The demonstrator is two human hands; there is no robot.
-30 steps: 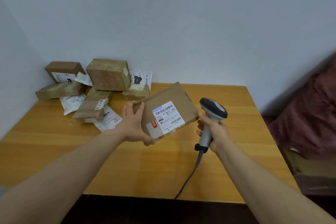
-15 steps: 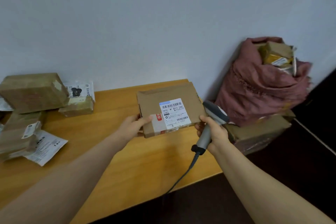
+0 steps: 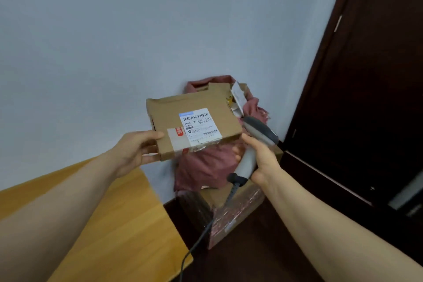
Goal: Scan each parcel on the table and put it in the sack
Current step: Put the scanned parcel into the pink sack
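Parcel [image 3: 170, 115] hangs between our hands: left hand [image 3: 135, 149] pinches its corner, right hand [image 3: 261, 158] grips scanner [image 3: 259, 131] just beside it.

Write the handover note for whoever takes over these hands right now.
Left hand grips the flat parcel by its left edge, label up, in the air before the sack.
Right hand holds the scanner by its handle.
Sack sits on a taped carton beside the table; cardboard pokes from its mouth.
Done: parcel is off the table; a scan cannot be confirmed.
Left: put it in the sack; other parcels are out of view.
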